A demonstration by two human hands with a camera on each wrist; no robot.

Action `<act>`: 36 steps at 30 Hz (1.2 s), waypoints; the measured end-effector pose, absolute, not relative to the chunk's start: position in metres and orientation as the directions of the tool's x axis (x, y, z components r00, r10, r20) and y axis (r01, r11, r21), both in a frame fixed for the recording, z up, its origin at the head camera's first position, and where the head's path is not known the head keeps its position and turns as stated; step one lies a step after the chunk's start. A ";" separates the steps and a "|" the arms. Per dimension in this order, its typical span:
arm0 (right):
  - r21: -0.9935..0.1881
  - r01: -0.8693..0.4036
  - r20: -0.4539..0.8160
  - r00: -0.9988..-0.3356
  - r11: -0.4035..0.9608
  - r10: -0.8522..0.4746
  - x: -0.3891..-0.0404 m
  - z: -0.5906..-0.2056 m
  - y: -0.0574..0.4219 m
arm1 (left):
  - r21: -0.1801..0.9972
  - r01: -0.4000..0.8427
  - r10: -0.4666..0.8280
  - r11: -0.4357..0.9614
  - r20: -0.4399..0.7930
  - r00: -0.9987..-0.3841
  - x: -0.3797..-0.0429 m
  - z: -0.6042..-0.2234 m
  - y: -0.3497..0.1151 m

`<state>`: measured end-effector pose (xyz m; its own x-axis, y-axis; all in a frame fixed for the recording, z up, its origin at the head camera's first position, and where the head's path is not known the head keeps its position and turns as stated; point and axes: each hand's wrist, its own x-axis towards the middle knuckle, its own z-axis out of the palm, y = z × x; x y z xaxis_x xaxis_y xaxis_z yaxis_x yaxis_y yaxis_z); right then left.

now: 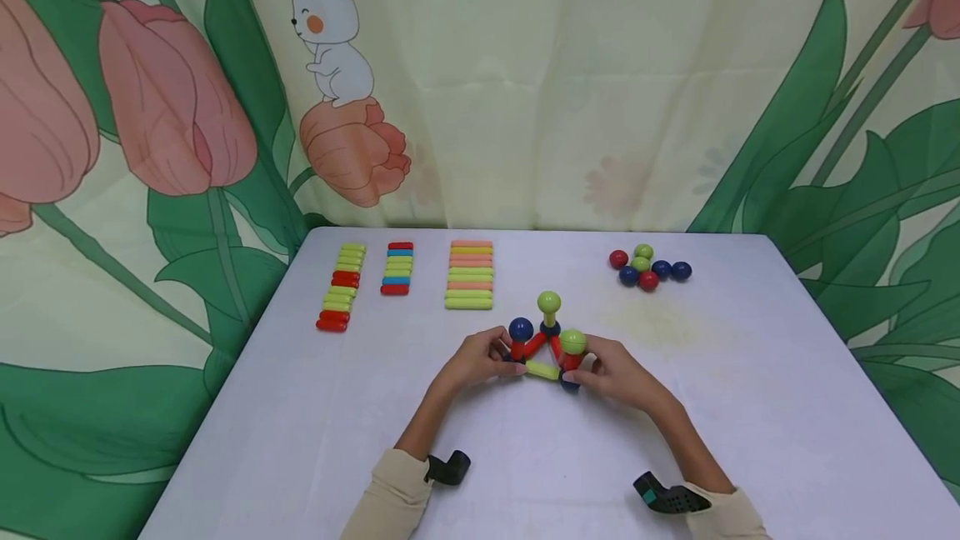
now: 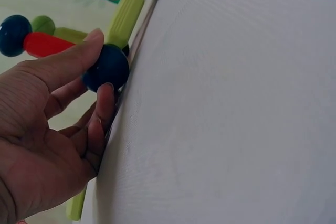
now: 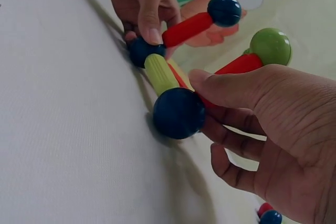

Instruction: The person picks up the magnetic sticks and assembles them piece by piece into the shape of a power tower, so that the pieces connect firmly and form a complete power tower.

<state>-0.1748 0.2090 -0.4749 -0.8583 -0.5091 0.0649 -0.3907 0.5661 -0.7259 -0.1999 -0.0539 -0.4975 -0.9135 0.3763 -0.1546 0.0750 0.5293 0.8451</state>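
A ball-and-stick toy frame stands on the table in front of me, a triangle with a dark blue ball at each corner. Its front side is a lime rod [image 1: 542, 370]; the other two sides are red rods. From the corners rise short rods topped by a blue ball [image 1: 521, 329], a lime ball [image 1: 549, 302] and another lime ball [image 1: 573, 342]. My left hand [image 1: 480, 357] pinches the left corner's blue ball [image 2: 107, 69] between thumb and fingers. The right hand [image 1: 618, 373] holds the right corner's blue ball [image 3: 178, 114], thumb by the red upright's foot.
Behind to the left lie three columns of rods: a lime-and-red column [image 1: 341, 290], a shorter mixed column [image 1: 397, 268] and a wider column [image 1: 469, 275]. Several loose balls [image 1: 648, 269] cluster at the back right. A printed curtain [image 1: 555, 107] hangs behind the white table [image 1: 270, 440].
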 end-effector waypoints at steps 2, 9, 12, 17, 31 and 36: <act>-0.718 -0.394 0.077 -0.864 0.573 -0.497 -0.176 -0.475 0.210 | 0.842 0.073 0.372 0.535 -0.157 -0.915 -0.200 -0.498 -0.053; -0.693 -0.421 0.126 -0.870 0.585 -0.477 -0.179 -0.480 0.213 | 0.835 0.071 0.368 0.545 -0.163 -0.915 -0.198 -0.498 -0.050; -0.682 -0.455 0.167 -0.859 0.572 -0.483 -0.180 -0.482 0.214 | 0.836 0.073 0.364 0.544 -0.157 -0.918 -0.197 -0.499 -0.050; -0.678 -0.454 0.168 -0.862 0.579 -0.479 -0.180 -0.484 0.216 | 0.828 0.087 0.373 0.554 -0.154 -0.915 -0.196 -0.500 -0.050; -0.674 -0.362 0.079 -0.902 0.644 -0.424 -0.182 -0.488 0.223 | 0.851 0.101 0.453 0.515 -0.170 -0.875 -0.201 -0.492 -0.060; -0.680 -0.310 0.027 -0.916 0.665 -0.399 -0.180 -0.492 0.223 | 0.828 0.146 0.276 0.542 -0.011 -0.961 -0.219 -0.485 -0.080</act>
